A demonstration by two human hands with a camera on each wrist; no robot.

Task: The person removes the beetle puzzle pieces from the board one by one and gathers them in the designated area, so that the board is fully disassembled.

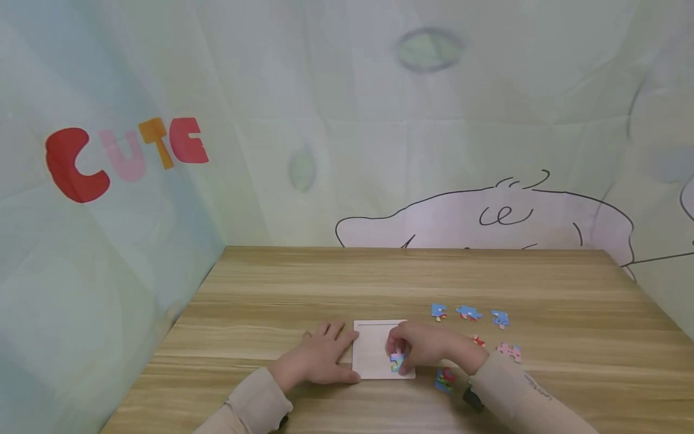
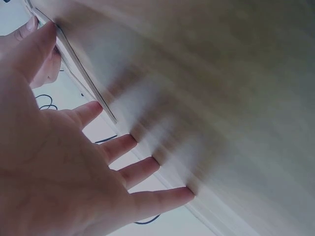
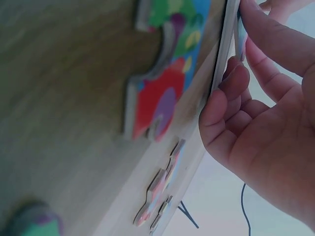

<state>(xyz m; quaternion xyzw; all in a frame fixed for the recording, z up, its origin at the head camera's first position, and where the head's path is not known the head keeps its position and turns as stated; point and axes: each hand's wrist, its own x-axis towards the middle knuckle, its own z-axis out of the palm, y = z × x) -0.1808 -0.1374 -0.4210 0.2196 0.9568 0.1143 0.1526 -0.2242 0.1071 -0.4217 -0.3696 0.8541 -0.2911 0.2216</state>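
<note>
A white square puzzle tray (image 1: 371, 346) lies on the table. Spread flat, my left hand (image 1: 321, 357) touches its left edge with thumb and index finger; in the left wrist view the left hand's (image 2: 74, 157) other fingertips rest on the tabletop. Over the tray's right part, my right hand (image 1: 428, 345) pinches a blue and pink puzzle piece (image 1: 397, 362) at the lower right corner. From the right wrist view, thumb and a finger of the right hand (image 3: 275, 113) hold that piece (image 3: 240, 42) nearly edge-on, while the other fingers curl inward by the tray's rim.
Right of the tray lie loose pieces: three blue ones, including a blue piece (image 1: 468, 313), a red piece (image 1: 478, 342) partly behind the right forearm, a pink piece (image 1: 509, 352) and a green-red piece (image 1: 444, 381). The wooden table (image 1: 271, 289) meets a printed backdrop (image 1: 260, 169).
</note>
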